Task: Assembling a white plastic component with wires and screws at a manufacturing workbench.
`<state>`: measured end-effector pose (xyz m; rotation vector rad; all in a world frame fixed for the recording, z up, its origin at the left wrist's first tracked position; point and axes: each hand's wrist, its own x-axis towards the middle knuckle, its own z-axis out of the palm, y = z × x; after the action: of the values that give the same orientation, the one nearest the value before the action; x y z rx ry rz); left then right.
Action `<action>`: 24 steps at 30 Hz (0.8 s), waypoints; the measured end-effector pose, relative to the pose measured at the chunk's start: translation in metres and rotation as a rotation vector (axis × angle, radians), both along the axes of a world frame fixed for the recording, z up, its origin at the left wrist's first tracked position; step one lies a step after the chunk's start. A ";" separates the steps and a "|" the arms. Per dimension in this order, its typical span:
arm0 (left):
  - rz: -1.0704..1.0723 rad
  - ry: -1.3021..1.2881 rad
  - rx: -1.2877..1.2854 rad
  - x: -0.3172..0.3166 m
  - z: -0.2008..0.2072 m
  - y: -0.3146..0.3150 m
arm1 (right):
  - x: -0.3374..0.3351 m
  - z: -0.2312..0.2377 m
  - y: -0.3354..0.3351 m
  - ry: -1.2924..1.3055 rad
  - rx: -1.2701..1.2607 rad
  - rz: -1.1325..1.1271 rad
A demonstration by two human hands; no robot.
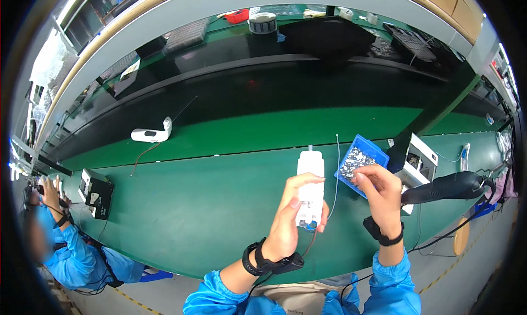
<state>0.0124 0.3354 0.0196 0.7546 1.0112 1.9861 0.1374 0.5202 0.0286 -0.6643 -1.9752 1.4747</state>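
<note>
My left hand (pixel 288 219) is wrapped round a white plastic device housing (pixel 311 189), held upright above the green bench. A short grey stub sticks out of its top, and blue and dark wires show at its lower end. My right hand (pixel 380 191) is at the near right edge of a blue bin (pixel 366 141), over a heap of small silvery and dark metal parts (pixel 355 160). Its thumb and forefinger are pinched together; whatever may be between them is too small to tell. A thin white cable (pixel 337 167) runs between the housing and the bin.
A black power screwdriver (pixel 447 187) lies right of my right hand, beside an open white-and-black box (pixel 417 158). Farther off, a white camera-like unit (pixel 151 134) rests on the dark-green conveyor belt (pixel 230 117). Another box (pixel 97 191) stands at left near a co-worker (pixel 82 254).
</note>
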 end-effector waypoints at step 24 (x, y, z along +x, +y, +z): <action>0.043 0.161 -0.099 0.007 0.013 0.015 | -0.010 0.020 -0.039 0.246 0.760 0.152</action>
<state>0.0197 0.3507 0.0323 0.8549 1.2201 1.9202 0.1272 0.4813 0.0485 -0.0014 -2.1897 0.7203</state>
